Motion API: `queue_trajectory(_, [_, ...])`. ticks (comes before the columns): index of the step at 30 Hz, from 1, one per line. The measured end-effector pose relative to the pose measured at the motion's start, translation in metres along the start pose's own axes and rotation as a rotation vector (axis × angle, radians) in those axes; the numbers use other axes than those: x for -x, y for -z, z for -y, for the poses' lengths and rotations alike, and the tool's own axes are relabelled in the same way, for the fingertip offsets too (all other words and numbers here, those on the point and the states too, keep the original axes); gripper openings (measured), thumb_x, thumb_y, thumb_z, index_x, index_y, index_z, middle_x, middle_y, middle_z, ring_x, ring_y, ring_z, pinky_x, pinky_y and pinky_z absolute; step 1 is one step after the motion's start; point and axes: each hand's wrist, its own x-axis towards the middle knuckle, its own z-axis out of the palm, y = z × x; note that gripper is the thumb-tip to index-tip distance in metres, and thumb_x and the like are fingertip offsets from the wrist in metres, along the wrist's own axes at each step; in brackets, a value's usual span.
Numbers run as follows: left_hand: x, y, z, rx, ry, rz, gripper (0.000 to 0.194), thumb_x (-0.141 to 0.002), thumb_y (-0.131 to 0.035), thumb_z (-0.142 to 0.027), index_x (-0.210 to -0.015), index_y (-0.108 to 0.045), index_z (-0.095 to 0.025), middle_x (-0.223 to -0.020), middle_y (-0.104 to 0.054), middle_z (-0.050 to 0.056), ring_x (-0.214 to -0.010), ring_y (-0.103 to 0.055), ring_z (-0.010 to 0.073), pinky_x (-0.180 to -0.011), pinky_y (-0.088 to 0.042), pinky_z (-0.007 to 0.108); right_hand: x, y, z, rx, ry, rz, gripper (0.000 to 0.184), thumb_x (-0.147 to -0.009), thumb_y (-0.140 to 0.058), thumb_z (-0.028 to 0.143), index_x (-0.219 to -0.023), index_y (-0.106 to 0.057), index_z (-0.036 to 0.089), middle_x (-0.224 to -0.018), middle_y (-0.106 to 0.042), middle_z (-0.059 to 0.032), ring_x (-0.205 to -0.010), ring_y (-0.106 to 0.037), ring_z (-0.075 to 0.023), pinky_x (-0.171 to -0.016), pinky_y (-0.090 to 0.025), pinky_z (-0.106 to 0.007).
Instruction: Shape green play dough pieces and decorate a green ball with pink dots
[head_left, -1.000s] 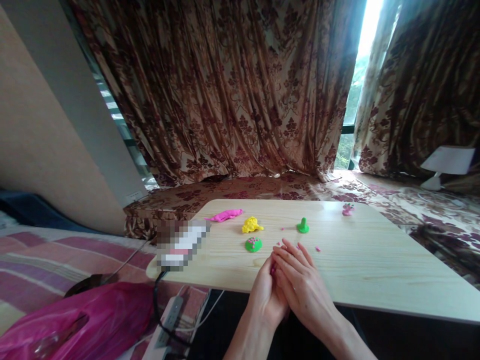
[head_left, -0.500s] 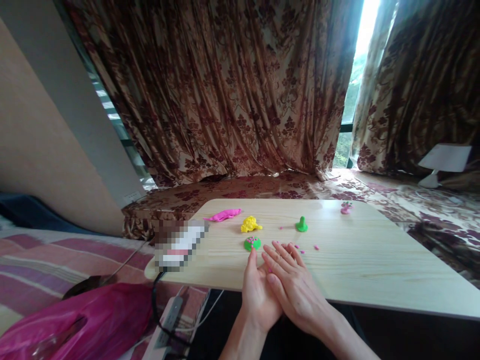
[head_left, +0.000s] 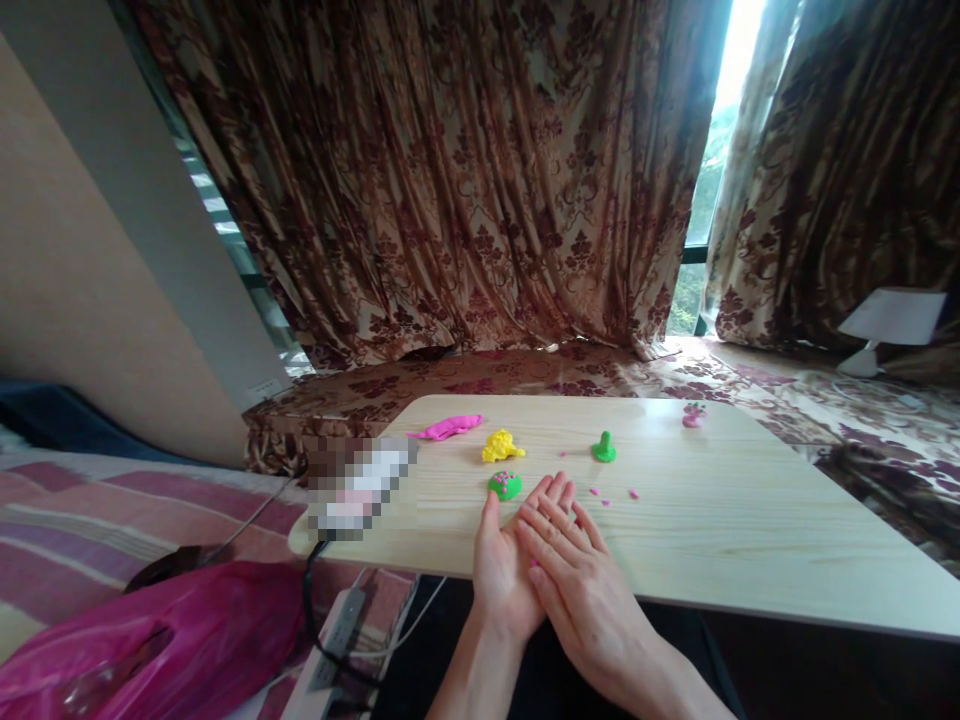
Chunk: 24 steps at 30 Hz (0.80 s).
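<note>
My left hand (head_left: 495, 585) lies palm up with its fingers stretched forward. Flat across it rests my right hand (head_left: 589, 580), palm down, its fingers straight. A tiny bit of pink modelling clay (head_left: 534, 564) shows between the two palms; the rest of it is hidden. Just beyond my left fingertips sits a green clay dome (head_left: 505, 486) dotted with small pink pieces. Several loose pink clay bits (head_left: 605, 502) are scattered to the right of my fingers. Farther back stands a green clay stem (head_left: 604, 448) on a wide base.
A yellow clay lump (head_left: 500, 447) and a long pink clay piece (head_left: 450, 427) lie at the back left of the wooden table (head_left: 750, 530). A small pink clay figure (head_left: 694, 414) stands back right. A blurred-out object (head_left: 365, 490) with a black cable occupies the left edge.
Both hands have shifted slightly toward me and to the left, with the right hand sliding back over the left palm. More of the left fingers shows.
</note>
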Motion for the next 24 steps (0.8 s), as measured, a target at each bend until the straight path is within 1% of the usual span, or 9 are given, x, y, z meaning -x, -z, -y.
queue_trajectory(3, [-0.002,-0.002,0.003,0.009,-0.023,0.005,0.058,-0.085,-0.033,-0.049,-0.128,-0.042,-0.012,-0.134,-0.043,0.014,-0.125,-0.037,0.0279,-0.106,-0.026,0.046,-0.004,0.000,0.000,-0.023,0.009,0.003,0.043,-0.092,-0.033,0.025,-0.135,-0.033,0.028,-0.141,-0.035,0.0045,-0.133,-0.023,-0.0183,-0.109,-0.016,-0.045])
queue_trajectory(6, [0.002,-0.005,0.008,-0.014,0.039,0.016,0.057,-0.085,-0.036,-0.048,-0.127,-0.044,-0.011,-0.132,-0.046,0.015,-0.124,-0.039,0.0282,-0.105,-0.027,0.044,-0.008,-0.003,-0.008,0.008,-0.088,-0.015,0.042,-0.092,-0.032,0.023,-0.133,-0.039,0.023,-0.139,-0.039,0.0006,-0.132,-0.024,-0.0202,-0.108,-0.018,-0.047])
queue_trajectory(8, [0.004,-0.006,0.005,-0.026,0.065,0.033,0.058,-0.085,-0.036,-0.048,-0.127,-0.043,-0.010,-0.131,-0.046,0.017,-0.124,-0.039,0.0285,-0.105,-0.027,0.044,-0.007,-0.005,-0.012,0.039,-0.134,-0.026,0.042,-0.092,-0.031,0.023,-0.133,-0.040,0.020,-0.139,-0.039,-0.0023,-0.132,-0.023,-0.0219,-0.107,-0.017,-0.050])
queue_trajectory(10, [0.003,-0.006,0.001,-0.021,0.039,0.027,0.060,-0.085,-0.035,-0.049,-0.129,-0.041,-0.009,-0.132,-0.045,0.018,-0.125,-0.038,0.0284,-0.105,-0.027,0.045,-0.003,-0.006,-0.009,0.047,-0.112,-0.032,0.043,-0.092,-0.032,0.024,-0.134,-0.038,0.020,-0.140,-0.036,-0.0020,-0.133,-0.022,-0.0221,-0.108,-0.015,-0.050])
queue_trajectory(13, [-0.002,-0.002,0.000,-0.012,-0.023,-0.017,0.059,-0.085,-0.033,-0.050,-0.129,-0.040,-0.011,-0.133,-0.044,0.016,-0.125,-0.038,0.0276,-0.105,-0.027,0.046,-0.002,-0.006,-0.001,0.000,-0.041,-0.024,0.043,-0.092,-0.033,0.026,-0.135,-0.035,0.026,-0.141,-0.033,0.0017,-0.133,-0.022,-0.0199,-0.109,-0.016,-0.047])
queue_trajectory(15, [-0.003,-0.001,0.004,-0.017,-0.022,-0.038,0.058,-0.085,-0.034,-0.050,-0.128,-0.042,-0.013,-0.133,-0.046,0.014,-0.124,-0.039,0.0274,-0.105,-0.027,0.046,-0.006,-0.006,0.000,-0.027,-0.049,-0.024,0.042,-0.092,-0.033,0.025,-0.134,-0.036,0.026,-0.141,-0.035,0.0008,-0.132,-0.024,-0.0197,-0.108,-0.018,-0.046])
queue_trajectory(19, [-0.001,-0.001,0.008,-0.043,0.035,-0.028,0.054,-0.085,-0.036,-0.047,-0.125,-0.047,-0.012,-0.131,-0.047,0.014,-0.125,-0.038,0.0274,-0.106,-0.027,0.043,-0.012,-0.008,-0.009,-0.001,-0.135,-0.025,0.041,-0.092,-0.032,0.023,-0.131,-0.043,0.019,-0.139,-0.038,-0.0062,-0.131,-0.026,-0.0228,-0.106,-0.021,-0.048])
queue_trajectory(22, [-0.003,0.000,0.004,-0.040,-0.009,-0.025,0.056,-0.086,-0.034,-0.047,-0.125,-0.046,-0.009,-0.132,-0.046,0.016,-0.127,-0.035,0.0257,-0.106,-0.026,0.042,-0.008,-0.009,-0.005,-0.010,-0.094,-0.021,0.042,-0.092,-0.033,0.026,-0.132,-0.040,0.020,-0.140,-0.035,-0.0043,-0.132,-0.025,-0.0220,-0.107,-0.019,-0.048])
queue_trajectory(24, [-0.006,0.001,0.003,-0.026,-0.036,-0.030,0.057,-0.086,-0.030,-0.049,-0.127,-0.044,-0.012,-0.133,-0.045,0.014,-0.128,-0.033,0.0241,-0.106,-0.025,0.042,-0.008,-0.010,0.000,-0.037,-0.064,-0.030,0.043,-0.092,-0.033,0.026,-0.134,-0.037,0.022,-0.141,-0.034,-0.0022,-0.132,-0.025,-0.0206,-0.108,-0.019,-0.046])
